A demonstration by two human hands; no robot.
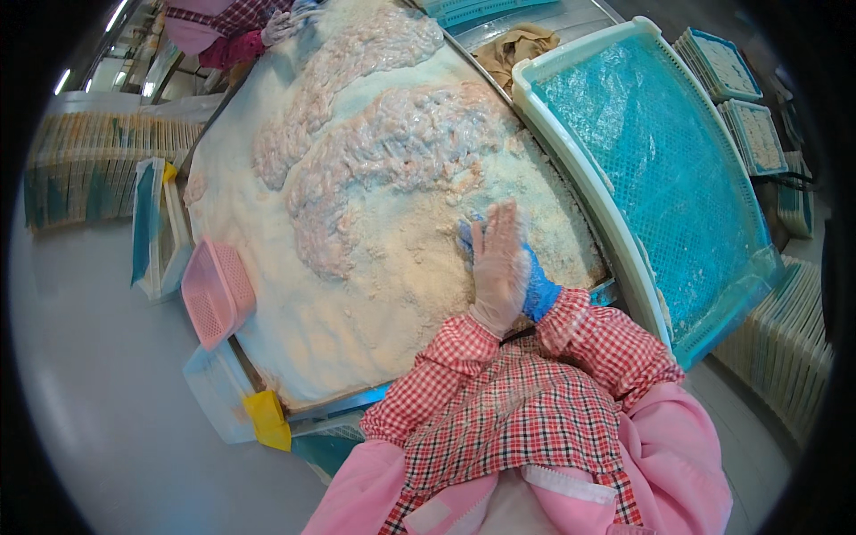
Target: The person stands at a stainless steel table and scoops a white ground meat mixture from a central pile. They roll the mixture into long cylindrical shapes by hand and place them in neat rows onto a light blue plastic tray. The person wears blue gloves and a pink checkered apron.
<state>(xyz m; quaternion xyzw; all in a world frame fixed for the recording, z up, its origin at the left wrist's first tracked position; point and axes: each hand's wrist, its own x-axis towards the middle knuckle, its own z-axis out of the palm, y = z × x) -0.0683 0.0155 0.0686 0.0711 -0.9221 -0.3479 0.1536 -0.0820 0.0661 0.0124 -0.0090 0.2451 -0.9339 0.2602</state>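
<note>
My left hand (496, 267) wears a thin translucent glove, its fingers stretched out flat. It presses against my right hand (540, 284), which wears a blue glove and is mostly covered by the left. Whether anything lies between the palms is hidden. Both hands are over pale breading crumbs (401, 267) spread across a wide worktable, near its front right edge. Beyond them, wet, pale pink raw meat strips (408, 134) form a curved heap on the crumbs. A second heap of similar strips (354, 53) lies farther back.
A white-rimmed tray with a blue mesh bottom (642, 154) sits along the right edge. A brown cloth (518, 50) lies behind it. A pink plastic basket (217, 294) is at the left edge. Another person's gloved hand (281, 28) is at the far left. Stacked trays (114, 160) stand beyond.
</note>
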